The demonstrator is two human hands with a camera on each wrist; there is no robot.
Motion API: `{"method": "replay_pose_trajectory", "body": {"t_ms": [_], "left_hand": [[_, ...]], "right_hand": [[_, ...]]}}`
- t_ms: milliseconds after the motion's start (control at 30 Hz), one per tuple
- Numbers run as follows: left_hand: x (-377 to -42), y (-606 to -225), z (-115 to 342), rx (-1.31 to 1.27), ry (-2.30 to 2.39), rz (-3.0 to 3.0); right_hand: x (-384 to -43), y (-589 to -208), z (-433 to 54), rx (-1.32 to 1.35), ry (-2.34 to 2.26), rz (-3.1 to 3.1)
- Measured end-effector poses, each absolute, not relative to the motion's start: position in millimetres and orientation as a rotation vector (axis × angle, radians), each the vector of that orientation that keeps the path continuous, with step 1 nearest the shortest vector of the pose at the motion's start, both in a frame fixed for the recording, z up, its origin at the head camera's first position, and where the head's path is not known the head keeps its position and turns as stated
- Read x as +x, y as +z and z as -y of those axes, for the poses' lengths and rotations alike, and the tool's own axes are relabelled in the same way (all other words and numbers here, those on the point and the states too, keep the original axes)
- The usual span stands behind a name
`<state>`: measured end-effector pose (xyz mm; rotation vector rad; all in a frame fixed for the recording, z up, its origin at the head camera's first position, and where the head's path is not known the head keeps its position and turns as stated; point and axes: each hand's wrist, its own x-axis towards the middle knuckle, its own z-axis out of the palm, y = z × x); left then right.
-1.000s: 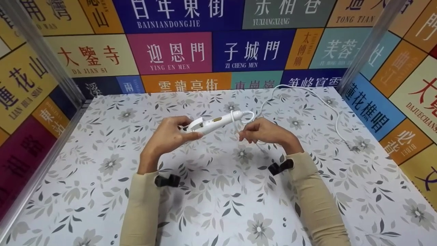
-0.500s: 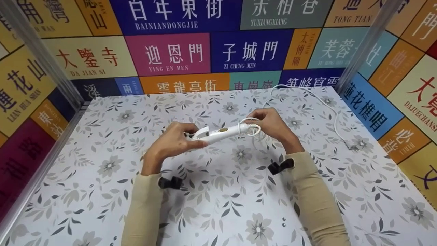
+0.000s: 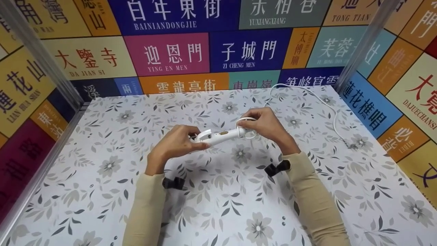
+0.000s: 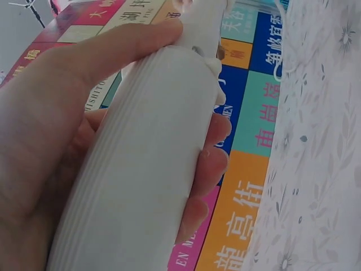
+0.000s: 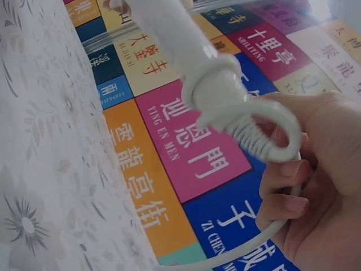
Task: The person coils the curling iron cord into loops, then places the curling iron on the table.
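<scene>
My left hand (image 3: 175,142) grips the head end of a white curling iron (image 3: 223,137), held above the table with a raised lever and a gold button on its handle. In the left wrist view the thumb lies along the wide ridged white body (image 4: 135,158), with fingertips round the far side. My right hand (image 3: 265,123) pinches the white power cord (image 5: 242,248) beside the handle's cord end. A turn of cord circles the handle end, and a loop (image 5: 287,127) stands out by the ribbed strain relief (image 5: 254,138) in the right wrist view.
The remaining cord (image 3: 321,97) runs over the back right of the table to a blurred end (image 3: 351,146). A floral cloth (image 3: 218,205) covers the table. Panels with lettering (image 3: 167,53) stand behind and at both sides, with clear corner posts (image 3: 362,44).
My right hand has moved up and back from in front of the handle end, carrying cord over and round it. My left hand and the curling iron have shifted slightly right and nearer.
</scene>
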<state>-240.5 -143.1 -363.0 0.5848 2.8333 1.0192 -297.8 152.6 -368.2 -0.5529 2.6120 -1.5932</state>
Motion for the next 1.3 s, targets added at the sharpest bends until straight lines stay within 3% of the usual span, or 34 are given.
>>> {"method": "replay_pose_trajectory", "body": {"t_ms": [367,633,1033,1300], "left_hand": [[-237.6,-358.4,140.2,0.415,1.042,-2.904],[-234.1,-352.6,147.0,0.342,1.166,-2.968],[-232.3,-345.3,152.7,0.301,1.343,-2.895],[-232.2,-345.4,151.0,0.295,1.382,-2.854]], "right_hand": [[-267.5,-349.9,-132.6,-0.726,-1.278,-3.007],[-257.0,-345.0,-125.1,-0.75,-1.4,-2.797],[-292.4,-371.6,-148.6,-0.927,-1.467,-2.409],[-309.2,-390.4,-157.3,-0.837,-1.408,-2.404]]}}
